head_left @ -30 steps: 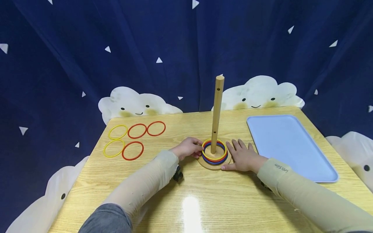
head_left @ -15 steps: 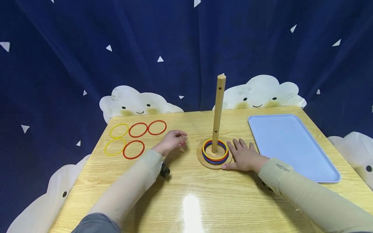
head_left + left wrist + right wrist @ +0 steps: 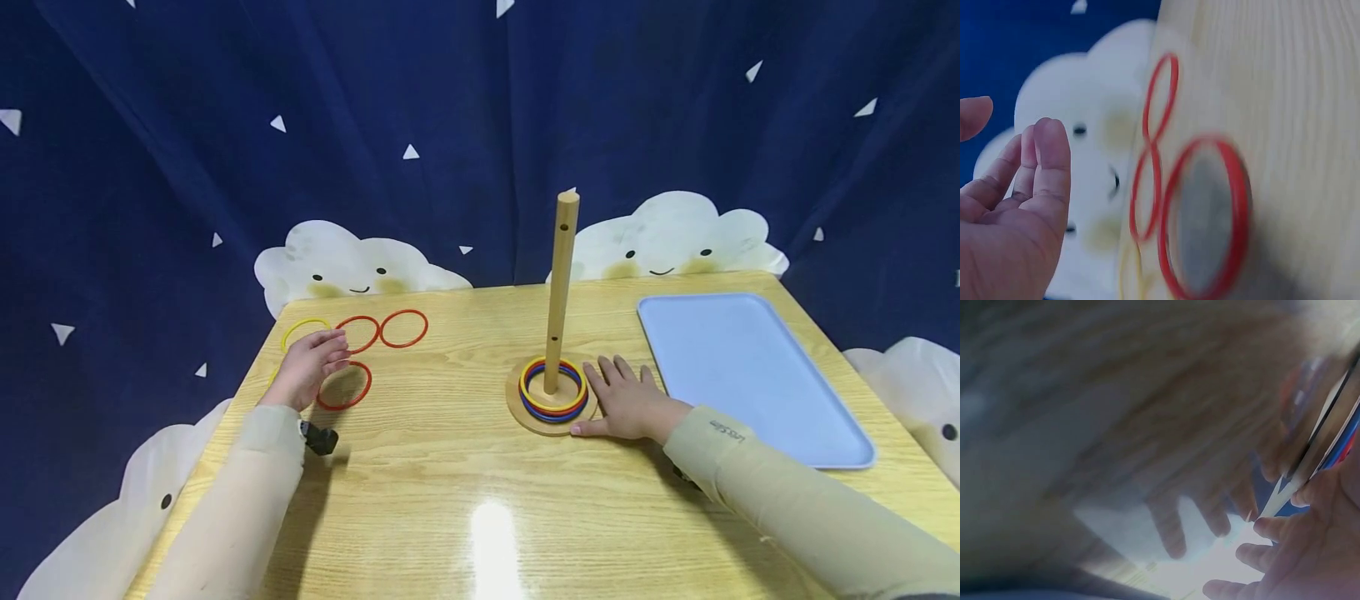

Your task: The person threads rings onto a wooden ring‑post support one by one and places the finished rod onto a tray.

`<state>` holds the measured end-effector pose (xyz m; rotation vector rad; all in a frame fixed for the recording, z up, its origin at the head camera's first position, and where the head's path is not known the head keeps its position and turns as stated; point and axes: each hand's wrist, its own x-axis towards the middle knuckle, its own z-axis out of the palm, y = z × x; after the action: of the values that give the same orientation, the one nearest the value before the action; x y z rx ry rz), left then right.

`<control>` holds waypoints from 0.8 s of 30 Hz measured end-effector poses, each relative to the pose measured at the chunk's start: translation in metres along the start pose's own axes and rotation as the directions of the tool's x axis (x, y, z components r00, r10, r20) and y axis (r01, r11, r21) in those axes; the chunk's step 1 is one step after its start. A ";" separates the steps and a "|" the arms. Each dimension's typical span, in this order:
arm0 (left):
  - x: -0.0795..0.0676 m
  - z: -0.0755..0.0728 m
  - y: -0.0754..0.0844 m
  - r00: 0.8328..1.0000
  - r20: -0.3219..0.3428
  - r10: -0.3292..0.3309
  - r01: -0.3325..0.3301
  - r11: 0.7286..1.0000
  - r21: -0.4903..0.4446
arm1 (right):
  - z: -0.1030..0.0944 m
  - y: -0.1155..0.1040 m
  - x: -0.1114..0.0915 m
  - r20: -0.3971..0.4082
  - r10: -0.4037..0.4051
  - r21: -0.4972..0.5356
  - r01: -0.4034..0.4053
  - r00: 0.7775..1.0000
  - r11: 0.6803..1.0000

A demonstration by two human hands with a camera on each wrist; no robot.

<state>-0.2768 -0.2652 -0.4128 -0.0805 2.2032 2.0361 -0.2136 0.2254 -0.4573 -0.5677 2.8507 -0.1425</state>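
Counts, left to right: 2 yellow rings [image 3: 306, 321] flat on the surface [image 3: 420, 483], both partly covered by 1 left hand [image 3: 307, 367]; 3 red rings [image 3: 427, 329], two in the far row touching each other, one nearer; 1 post [image 3: 560, 292] upright on 1 round base [image 3: 551, 429]; 1 right hand [image 3: 626, 408]; 1 tray [image 3: 750, 375]. Around the foot of the post, lying on the base: a stack [image 3: 553, 408] with yellow on top, red under it, blue lowest; exact number of blue rings cannot be told. Loose rings: thin, smooth, plain-coloured. Post: pale wood, straight, two dark holes on the near side. Base: flat disc of similar wood. Tray: light blue, shallow raised rim. Left hand: above the yellow rings, fingers loosely extended, gripping nothing. Right hand: fingers spread, resting at the right edge of the base, the thumb at its near edge. Left wrist view shows what the head view hides: left thumb standing apart from the fingers with a bare gap between. All 3 red rings appear there, yellow only in part at the bottom. Right wrist view: mostly blurred; bits of red and blue at its right edge.
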 end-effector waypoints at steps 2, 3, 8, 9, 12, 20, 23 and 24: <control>-0.005 -0.015 -0.006 0.999 -0.033 -0.019 0.019 1.000 -0.009 | 0.000 0.000 -0.001 0.003 0.002 0.002 -0.002 1.000 1.000; -0.008 -0.023 -0.009 0.998 -0.048 -0.031 0.030 0.999 -0.017 | 0.000 0.000 -0.001 0.004 0.002 0.001 -0.002 1.000 1.000; -0.018 -0.052 -0.026 0.992 -0.097 -0.082 0.078 0.996 -0.051 | 0.000 -0.001 -0.002 0.004 0.006 0.000 -0.006 1.000 1.000; -0.019 -0.055 -0.030 0.991 -0.095 -0.090 0.085 0.995 -0.055 | 0.000 0.000 -0.002 0.003 0.010 -0.001 -0.010 1.000 1.000; -0.026 -0.061 -0.041 0.990 -0.076 -0.121 0.119 0.993 -0.021 | 0.000 0.001 -0.003 0.005 0.016 0.004 -0.016 1.000 1.000; -0.037 -0.060 -0.058 0.987 -0.031 -0.155 0.157 0.986 0.063 | -0.001 0.001 0.000 0.003 0.009 -0.001 -0.009 1.000 1.000; -0.034 -0.055 -0.059 0.985 -0.078 -0.156 0.164 0.980 0.115 | -0.003 0.000 -0.001 0.004 0.001 -0.010 -0.001 1.000 1.000; -0.033 -0.053 -0.059 0.983 -0.096 -0.156 0.168 0.976 0.136 | -0.003 0.000 -0.001 0.011 0.004 -0.008 -0.004 1.000 1.000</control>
<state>-0.2398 -0.3247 -0.4629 -0.3258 2.3018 1.8159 -0.2134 0.2256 -0.4541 -0.5632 2.8425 -0.1271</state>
